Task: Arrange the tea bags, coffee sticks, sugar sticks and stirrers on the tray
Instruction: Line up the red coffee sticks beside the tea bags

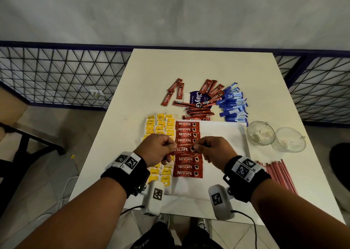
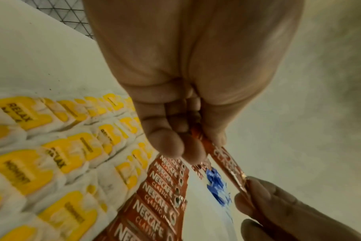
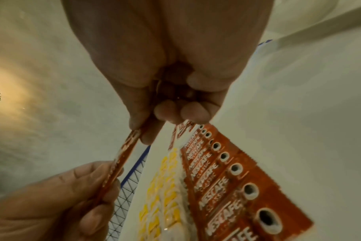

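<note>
Coffee row half-built on the tray

Centre frame, the left hand (image 1: 158,150) and right hand (image 1: 215,150) each pinch one end of a coffee stick (image 1: 182,150) above the red row on the tray (image 1: 227,135); tea bags (image 1: 160,124) sit laid leftward. Further up the desk (image 1: 198,66), loose coffee sticks (image 1: 197,110), sugar sticks (image 1: 233,104) and, lower right, stirrers (image 1: 278,173) await.

Tea bags (image 1: 161,127) lie left of coffee sticks (image 1: 187,135) on the tray (image 1: 227,135).
</note>
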`<state>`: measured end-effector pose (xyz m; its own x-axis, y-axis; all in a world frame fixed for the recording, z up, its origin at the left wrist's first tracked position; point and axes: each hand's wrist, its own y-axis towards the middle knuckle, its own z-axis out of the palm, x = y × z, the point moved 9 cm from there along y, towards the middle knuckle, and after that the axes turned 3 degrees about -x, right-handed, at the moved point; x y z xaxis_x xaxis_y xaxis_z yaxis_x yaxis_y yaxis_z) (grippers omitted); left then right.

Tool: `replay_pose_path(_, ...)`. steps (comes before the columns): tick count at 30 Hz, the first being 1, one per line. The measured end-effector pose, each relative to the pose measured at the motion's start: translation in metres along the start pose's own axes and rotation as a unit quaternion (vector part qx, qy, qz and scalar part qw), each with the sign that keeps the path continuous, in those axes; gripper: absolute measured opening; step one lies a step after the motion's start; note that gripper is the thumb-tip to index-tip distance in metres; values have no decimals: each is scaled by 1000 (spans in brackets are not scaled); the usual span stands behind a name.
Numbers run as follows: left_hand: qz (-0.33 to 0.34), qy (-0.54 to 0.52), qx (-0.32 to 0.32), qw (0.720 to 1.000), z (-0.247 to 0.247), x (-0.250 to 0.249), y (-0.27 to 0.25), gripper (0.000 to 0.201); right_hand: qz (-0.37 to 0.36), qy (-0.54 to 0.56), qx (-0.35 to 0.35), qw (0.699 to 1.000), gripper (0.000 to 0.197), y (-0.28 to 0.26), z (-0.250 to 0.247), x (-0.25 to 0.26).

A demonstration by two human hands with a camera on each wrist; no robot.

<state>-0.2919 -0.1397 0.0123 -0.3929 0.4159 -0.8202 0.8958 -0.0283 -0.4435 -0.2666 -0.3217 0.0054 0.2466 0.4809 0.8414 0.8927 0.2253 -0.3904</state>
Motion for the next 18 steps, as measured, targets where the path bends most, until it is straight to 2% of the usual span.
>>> replay_pose_path(2,-12,32,-6,999,1,4,-1,16,37,-12,23,999,9,-3,-2,-16)
replay_pose_path(4,-48,66,-72,994,-17,19,-1,27,77,-12,41,996,10,-7,-5,-37)
replay_pose_path(6,-70,203,-164,963,-49,34,-3,35,109,-34,59,992,10,-15,-5,-57)
replay_pose_path(8,-99,314,-203,922,-70,51,-6,32,138,-60,73,986,10,-21,-1,-76)
replay_pose_path(10,-133,349,-188,909,-76,73,-4,28,160,-72,76,982,7,-25,4,-89)
replay_pose_path(13,-161,375,-153,900,-75,97,-4,38,160,-107,68,979,6,-26,12,-94)
replay_pose_path(18,-175,319,-148,920,-70,116,-2,45,151,-159,33,975,12,-22,15,-92)
